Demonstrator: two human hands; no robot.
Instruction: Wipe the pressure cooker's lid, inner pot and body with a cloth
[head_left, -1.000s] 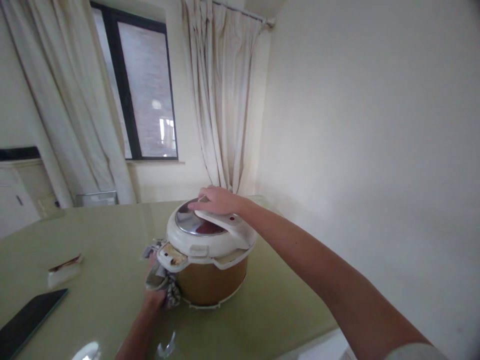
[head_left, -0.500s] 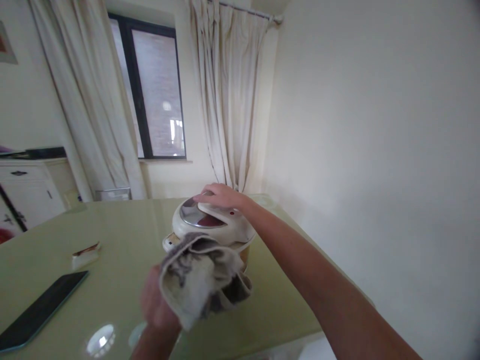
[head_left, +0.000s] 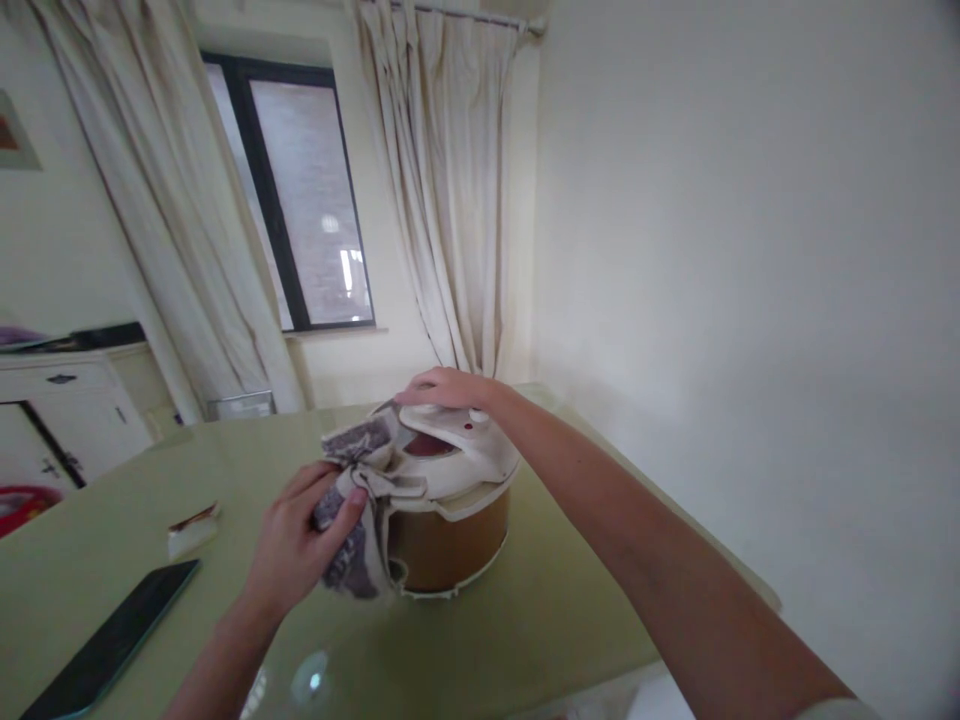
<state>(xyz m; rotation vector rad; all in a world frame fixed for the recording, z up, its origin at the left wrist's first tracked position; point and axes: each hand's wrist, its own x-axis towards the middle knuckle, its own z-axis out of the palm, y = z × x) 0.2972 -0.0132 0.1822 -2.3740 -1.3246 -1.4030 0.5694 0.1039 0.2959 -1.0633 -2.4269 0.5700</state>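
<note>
While the lid handle (head_left: 442, 428) is covered from above by the right hand (head_left: 444, 388), a patterned grey-and-white cloth (head_left: 358, 545) is held by the left hand (head_left: 300, 535) against the left side of the cooking pot (head_left: 446, 550). The cloth is pinched between the left thumb, laid across its front, and the left fingers, which are bent behind its folds and partly hidden by them. By the upper folds, just beyond the left fingertips, the left edge of the white lid (head_left: 480, 460) is covered, and the lower end of the cloth is hung below the left thumb, beside the pot's wall. The right fingers are laid close together over the handle, pointed leftward; whether they are curled beneath it cannot be told. Below the right fingers the lid is seated on the pot, and its red dot (head_left: 469, 427) is seen near the right wrist. The pot's brown wall is shown to the right of the left thumb, upright on the green table (head_left: 480, 650). Left of the left fingers, well apart from them, a dark flat slab (head_left: 112, 640) is laid, with a small pale packet (head_left: 193, 530) beyond it. Past the right fingers, at the back, a curtain (head_left: 457, 180) is hung beside a window (head_left: 307, 190)
</note>
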